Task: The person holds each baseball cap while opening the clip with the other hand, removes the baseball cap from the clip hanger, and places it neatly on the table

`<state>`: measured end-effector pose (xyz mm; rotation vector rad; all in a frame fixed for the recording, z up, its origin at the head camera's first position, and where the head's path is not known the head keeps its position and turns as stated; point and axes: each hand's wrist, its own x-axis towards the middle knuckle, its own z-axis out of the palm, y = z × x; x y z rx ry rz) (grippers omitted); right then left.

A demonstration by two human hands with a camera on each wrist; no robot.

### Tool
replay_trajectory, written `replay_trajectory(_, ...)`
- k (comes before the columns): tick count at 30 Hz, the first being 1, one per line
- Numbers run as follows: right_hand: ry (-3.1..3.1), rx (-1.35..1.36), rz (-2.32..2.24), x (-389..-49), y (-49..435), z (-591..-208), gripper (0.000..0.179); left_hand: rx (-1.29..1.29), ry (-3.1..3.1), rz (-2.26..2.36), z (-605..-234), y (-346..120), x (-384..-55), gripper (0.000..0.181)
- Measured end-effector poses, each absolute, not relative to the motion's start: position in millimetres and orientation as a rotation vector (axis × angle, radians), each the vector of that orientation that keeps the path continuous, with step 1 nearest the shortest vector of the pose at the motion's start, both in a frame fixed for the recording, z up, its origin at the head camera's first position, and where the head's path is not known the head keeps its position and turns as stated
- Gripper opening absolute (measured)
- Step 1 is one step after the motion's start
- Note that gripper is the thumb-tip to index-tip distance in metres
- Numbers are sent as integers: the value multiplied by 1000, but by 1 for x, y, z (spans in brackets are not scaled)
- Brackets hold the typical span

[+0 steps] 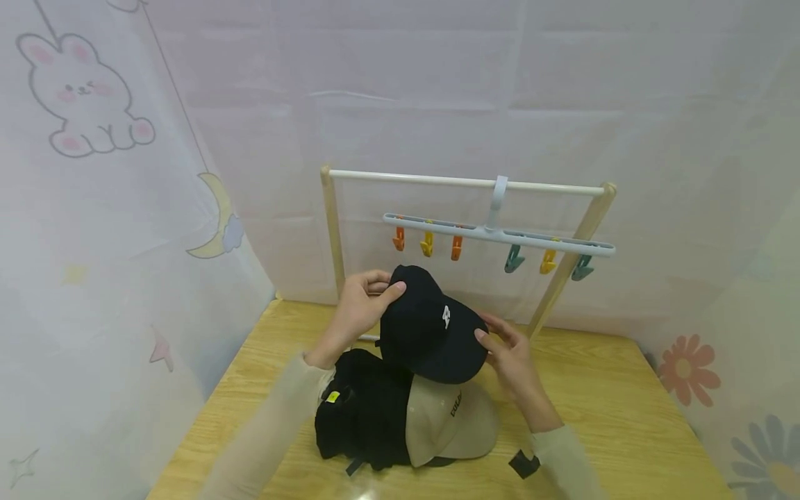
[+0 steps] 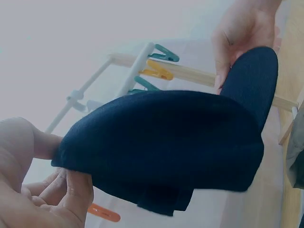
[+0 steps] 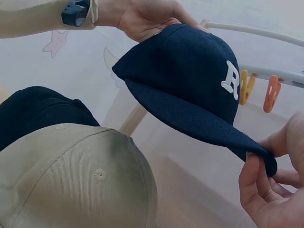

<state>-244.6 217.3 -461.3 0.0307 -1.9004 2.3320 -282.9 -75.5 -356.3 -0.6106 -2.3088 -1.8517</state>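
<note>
Both hands hold up a dark navy baseball cap with a white letter on its front, above the table. My left hand pinches the crown's top between thumb and fingers, as the left wrist view also shows. At the brim's edge, my right hand grips with thumb above and fingers beneath; the right wrist view shows this hand close up. Below the held cap lie a beige cap with dark lettering and black caps bunched beside it, partly overlapped.
Behind the hands stands a wooden rack with a white rail. From it hangs a pale clip hanger with several coloured clips, such as an orange clip and a green clip. A small black piece is by the right sleeve on the wooden table.
</note>
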Motion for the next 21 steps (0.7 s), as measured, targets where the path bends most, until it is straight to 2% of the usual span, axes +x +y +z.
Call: replay_trajectory(21,-1920,18,2407,-227,261,-459,24,-666,-2270,-1931,-369,-45,-247,20)
